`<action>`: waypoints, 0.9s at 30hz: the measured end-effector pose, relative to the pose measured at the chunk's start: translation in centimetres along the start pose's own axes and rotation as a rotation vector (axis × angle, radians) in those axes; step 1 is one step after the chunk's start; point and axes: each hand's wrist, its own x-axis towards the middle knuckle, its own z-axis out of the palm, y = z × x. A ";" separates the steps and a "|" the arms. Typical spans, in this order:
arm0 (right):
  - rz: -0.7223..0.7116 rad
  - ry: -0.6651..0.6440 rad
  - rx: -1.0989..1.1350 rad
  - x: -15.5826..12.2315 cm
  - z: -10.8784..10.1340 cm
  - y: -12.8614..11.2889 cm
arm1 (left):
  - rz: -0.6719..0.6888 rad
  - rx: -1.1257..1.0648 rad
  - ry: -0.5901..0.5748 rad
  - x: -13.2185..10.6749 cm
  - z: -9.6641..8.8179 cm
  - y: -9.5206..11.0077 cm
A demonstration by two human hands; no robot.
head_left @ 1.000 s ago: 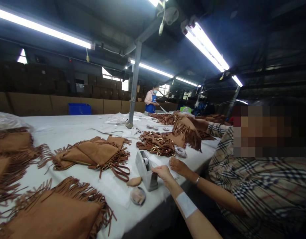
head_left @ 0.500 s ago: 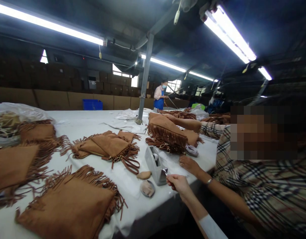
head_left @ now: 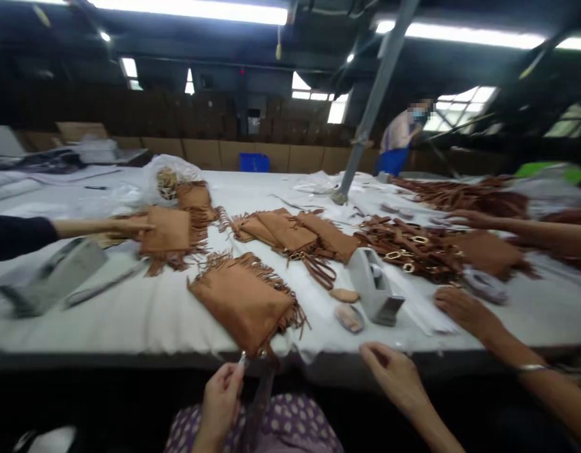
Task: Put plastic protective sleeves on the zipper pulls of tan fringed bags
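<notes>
Holding blurred scissors (head_left: 258,402) in the left hand (head_left: 219,399), tips just touching or just below the lower corner of a fringed suede bag (head_left: 243,302) at the table edge (head_left: 129,346). Right hand (head_left: 394,377) half-curled, nothing visible in it, near a tape dispenser (head_left: 375,289). Co-worker's hand (head_left: 464,308) lies further right.

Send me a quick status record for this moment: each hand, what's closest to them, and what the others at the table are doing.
Left hand: pinches a narrow dark strip, too blurred to identify
Right hand: holds nothing visible, near the table edge
Nearest: fringed suede bag, tape dispenser
Co-workers: one's hands near buckled brown straps; another's hand at a second fringed bag
</notes>
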 end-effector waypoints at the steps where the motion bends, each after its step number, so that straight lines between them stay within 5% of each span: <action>1: -0.073 -0.136 0.063 -0.7 1.6 -1.9 | 0.020 0.016 0.006 0.2 -0.3 -0.1; 5: -0.272 -0.523 0.284 -3.4 7.5 -9.3 | 0.172 0.167 0.063 0.6 -0.8 0.2; 9: -0.314 -0.650 0.433 -4.3 12.4 -12.8 | 0.254 0.286 0.064 0.4 -0.7 0.3; 15: -0.258 -0.504 0.245 -4.1 17.0 -12.5 | 0.333 0.391 0.096 0.1 -0.8 0.3; 20: -0.205 -0.323 0.128 -4.7 17.9 -12.2 | 0.350 0.417 0.084 -0.2 -0.7 0.5; 27: -0.101 -0.285 0.223 -4.9 18.9 -11.8 | 0.285 0.358 0.065 -0.1 -0.8 0.4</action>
